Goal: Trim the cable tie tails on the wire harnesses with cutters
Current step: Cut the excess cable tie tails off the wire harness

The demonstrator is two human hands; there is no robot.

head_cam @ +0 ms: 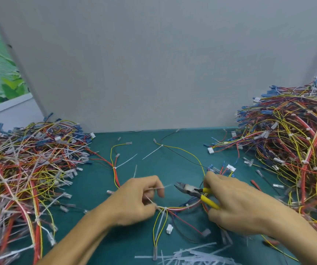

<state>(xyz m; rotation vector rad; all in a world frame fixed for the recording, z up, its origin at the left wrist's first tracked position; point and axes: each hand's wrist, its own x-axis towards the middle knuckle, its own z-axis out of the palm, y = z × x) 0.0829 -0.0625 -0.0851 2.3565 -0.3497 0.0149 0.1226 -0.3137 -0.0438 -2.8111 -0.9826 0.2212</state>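
1. Cutters (192, 190): yellow handles, gripped in the right hand (236, 205); jaws parted.
2. Wire harness (175, 208): on the green worktop (100, 188) just below the cutters, looping up behind them. The left hand (136, 199), left of the cutters, has its fingers curled round it at a tied joint.
3. Cable tie tail (166, 187): white, sticks out of the left hand, its tip just short of the cutters' jaws.
4. 2 harness heaps: untrimmed pile (20, 169) far left of the cutters, second pile (297, 150) far right.
5. Cut tails (192, 255): white strips, nearer the person than the cutters.
6. Grey panel (154, 64): upright, beyond the cutters.
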